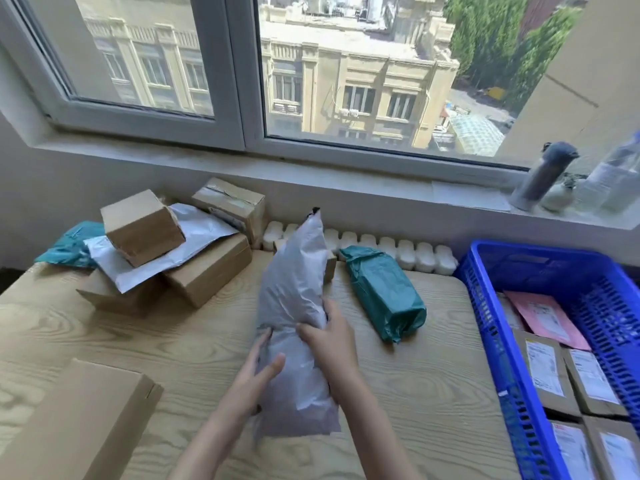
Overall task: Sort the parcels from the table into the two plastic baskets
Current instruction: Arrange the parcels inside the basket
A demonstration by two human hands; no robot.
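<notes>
While it is gripped from both sides, the grey plastic mailer point(294, 306) is held upright over the middle of the wooden table point(415, 375), its top corner reaching up toward the windowsill point(311, 174). It is clasped low on its left edge by the left hand point(258, 372), whose thumb is laid across the front and whose fingers are curled round behind. Its right edge is held by the right hand point(329, 337), fingers wrapped over the bag at about mid-height.

Just to the right, a teal wrapped parcel point(384, 292) is seen lying on the table, apart from the mailer. At the far left a heap is formed by several cardboard boxes point(207, 271), a silver mailer point(166, 258) sandwiched among them, a small box point(142, 226) set on top, and a teal bag point(69, 245) at the back edge. A flat carton point(76, 427) is placed at the near left corner.

At the right edge, a blue plastic basket point(491, 327) is stood, already loaded with labelled brown parcels point(543, 372) and a pink envelope point(547, 317). A white radiator point(398, 254) is visible behind the table, and bottles point(547, 178) are lined up on the sill.
</notes>
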